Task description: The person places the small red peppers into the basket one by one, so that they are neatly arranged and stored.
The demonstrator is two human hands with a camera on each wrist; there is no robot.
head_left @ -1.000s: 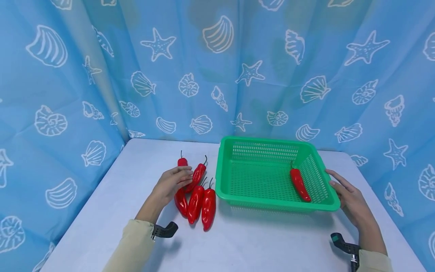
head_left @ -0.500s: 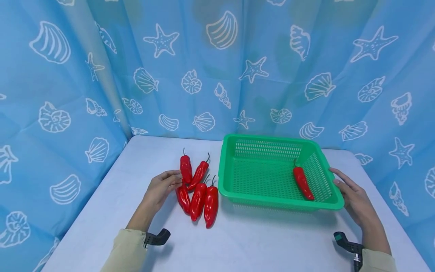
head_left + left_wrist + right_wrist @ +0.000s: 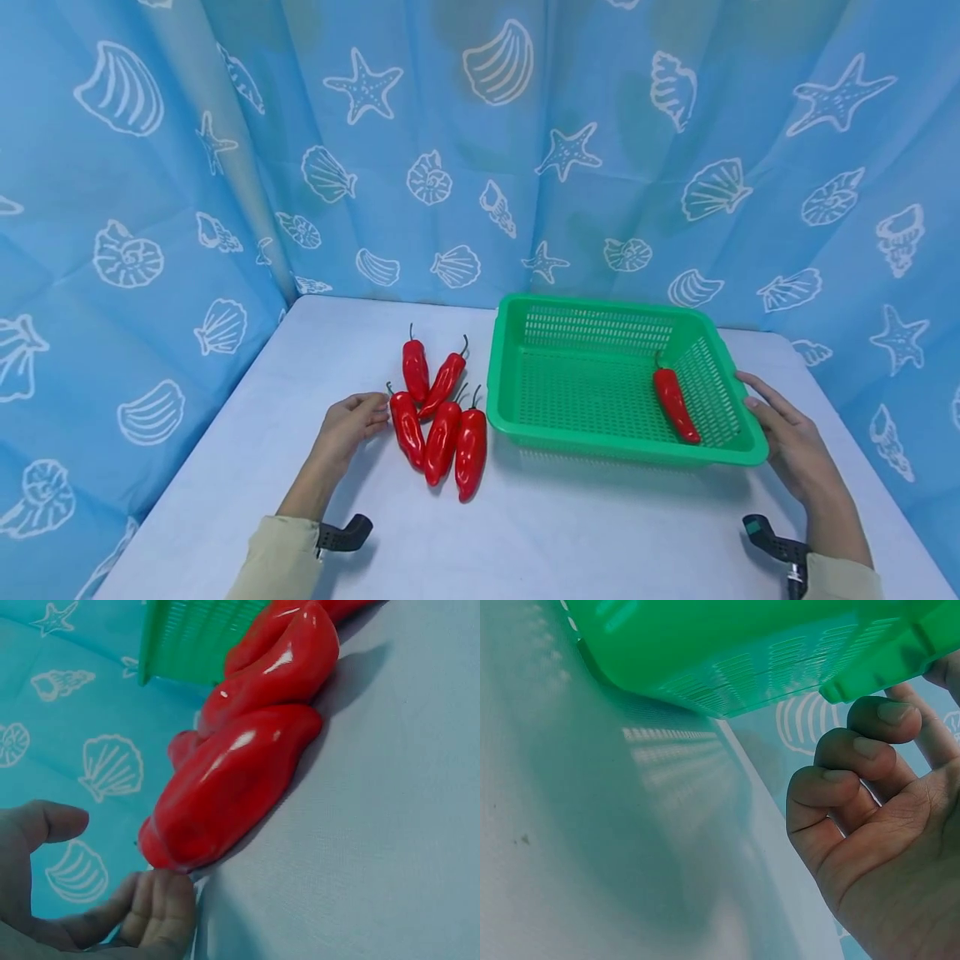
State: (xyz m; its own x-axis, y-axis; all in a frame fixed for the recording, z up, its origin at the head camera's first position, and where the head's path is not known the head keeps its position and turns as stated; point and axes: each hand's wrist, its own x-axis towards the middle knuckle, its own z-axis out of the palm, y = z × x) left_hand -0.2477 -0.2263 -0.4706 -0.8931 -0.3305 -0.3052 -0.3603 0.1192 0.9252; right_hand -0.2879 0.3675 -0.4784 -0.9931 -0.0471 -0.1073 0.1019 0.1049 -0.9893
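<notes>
My left hand (image 3: 349, 425) is at the stem end of the leftmost red chili pepper (image 3: 408, 431). In the left wrist view its fingertips (image 3: 169, 896) are right at that pepper's end, and the thumb is spread apart from them. Several glossy red peppers lie close together, including a rear pepper (image 3: 415, 372) and a right-hand pepper (image 3: 471, 457). At the right end of the green basket (image 3: 600, 450), my right hand (image 3: 801, 446) holds the rim with thumb and index finger. Its other fingers (image 3: 838, 780) are curled below the rim. One red pepper (image 3: 675, 406) lies inside the basket.
A white table (image 3: 570, 542) bears the basket and peppers. Blue curtain (image 3: 480, 150) with white shell prints hangs behind the table and along its sides. The basket's left wall stands just right of the pepper group.
My left hand has drawn back left from over the peppers, uncovering the leftmost one, whose stem end now shows. The right hand stays at the basket rim; the head view has shifted slightly.
</notes>
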